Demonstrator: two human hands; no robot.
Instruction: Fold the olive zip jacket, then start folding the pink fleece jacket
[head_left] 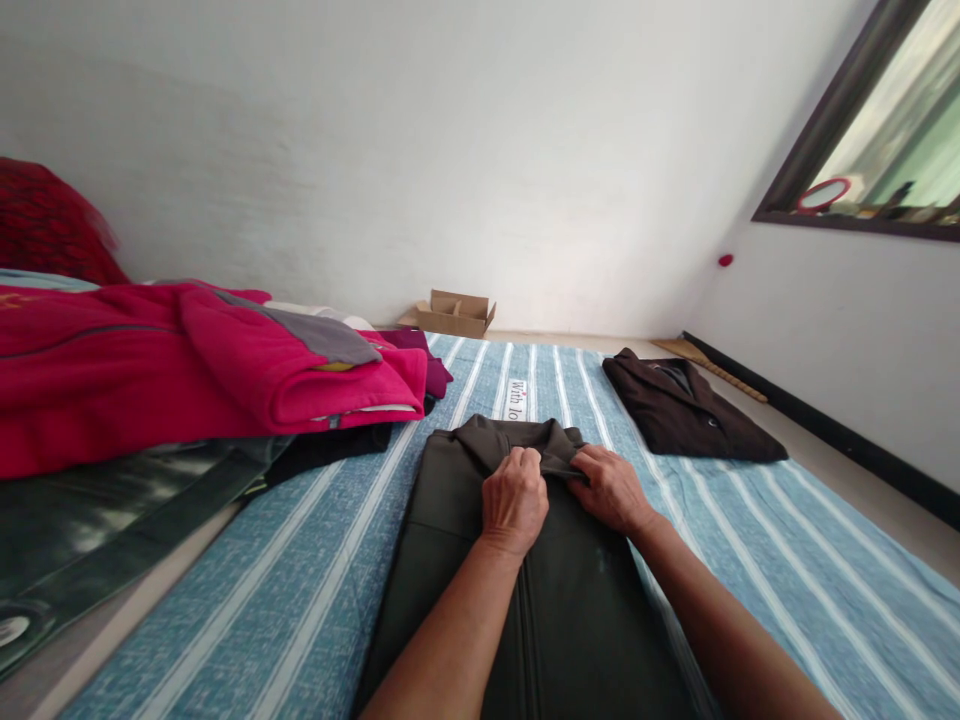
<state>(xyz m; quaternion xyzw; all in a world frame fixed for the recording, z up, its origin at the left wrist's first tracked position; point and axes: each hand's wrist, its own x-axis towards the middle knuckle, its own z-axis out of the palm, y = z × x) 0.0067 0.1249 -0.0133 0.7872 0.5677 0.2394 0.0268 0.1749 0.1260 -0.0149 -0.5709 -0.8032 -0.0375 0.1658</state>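
Note:
A dark olive jacket (574,600) with a collar and a front zip lies flat in front of me, its collar end pointing away. My left hand (516,500) is closed on the collar near the top of the zip. On the right side of the collar, my right hand (611,487) pinches the fabric between thumb and fingers. The fingertips of both hands are partly hidden by the knuckles and the cloth.
A blue striped sheet (300,570) lies under the jacket. To the left is a heap with a bright pink garment (225,370). A folded dark brown garment (690,410) lies at the right. A cardboard box (454,316) stands by the far wall.

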